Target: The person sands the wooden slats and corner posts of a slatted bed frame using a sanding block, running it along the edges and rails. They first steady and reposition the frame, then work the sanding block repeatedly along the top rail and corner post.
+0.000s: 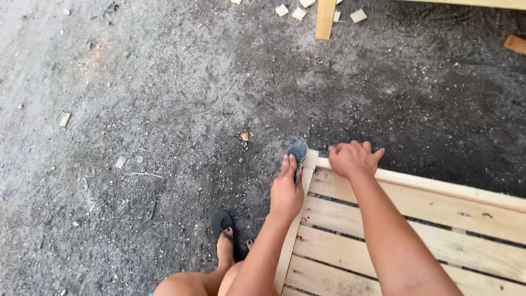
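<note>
A slatted frame of pale wood (438, 211) fills the lower right, its corner pointing up and left. My left hand (286, 191) lies along the frame's left side rail just below the corner, fingers wrapped over the edge. Over the far top rail, right of the corner, my right hand (353, 159) grips with curled fingers. A dark grey rounded tip (298, 151), like the front of a sandal, shows at the corner just beyond my left fingers.
The ground is dark grey dirt (164, 109) with small wood chips. My foot in a black flip-flop (223, 233) stands left of the frame. A wooden post (325, 19) and small offcut blocks (298, 12) lie at the top, with another plank (515, 44) at far right.
</note>
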{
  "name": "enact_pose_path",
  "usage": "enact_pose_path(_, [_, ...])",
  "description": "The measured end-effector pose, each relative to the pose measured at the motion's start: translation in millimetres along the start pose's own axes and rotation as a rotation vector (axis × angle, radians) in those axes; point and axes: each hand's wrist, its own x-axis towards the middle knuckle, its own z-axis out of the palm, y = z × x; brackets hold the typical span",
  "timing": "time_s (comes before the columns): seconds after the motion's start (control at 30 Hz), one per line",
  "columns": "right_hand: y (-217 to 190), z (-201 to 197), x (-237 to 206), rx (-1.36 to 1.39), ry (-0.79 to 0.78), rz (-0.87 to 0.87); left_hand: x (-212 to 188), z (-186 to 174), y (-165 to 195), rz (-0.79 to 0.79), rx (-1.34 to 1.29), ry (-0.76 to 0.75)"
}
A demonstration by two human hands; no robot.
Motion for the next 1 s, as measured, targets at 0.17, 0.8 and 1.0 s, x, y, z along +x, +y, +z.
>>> enact_pose_path(0.17, [-3.1, -4.9, 2.0, 0.053, -0.051, 0.047, 84.2, 24.2, -1.1, -0.004, 0.078, -0.047])
enact_pose_path(0.8, [-7.9, -15.2, -6.6, 0.121, -0.075, 0.097, 69.0, 20.4, -2.0, -0.197, 0.115, -0.212])
enact_pose_path(1.0, [-7.6, -15.0, -5.6, 0.122, -0.103, 0.099, 22.6, 13.6, 9.8, 0.117, 0.189, -0.086])
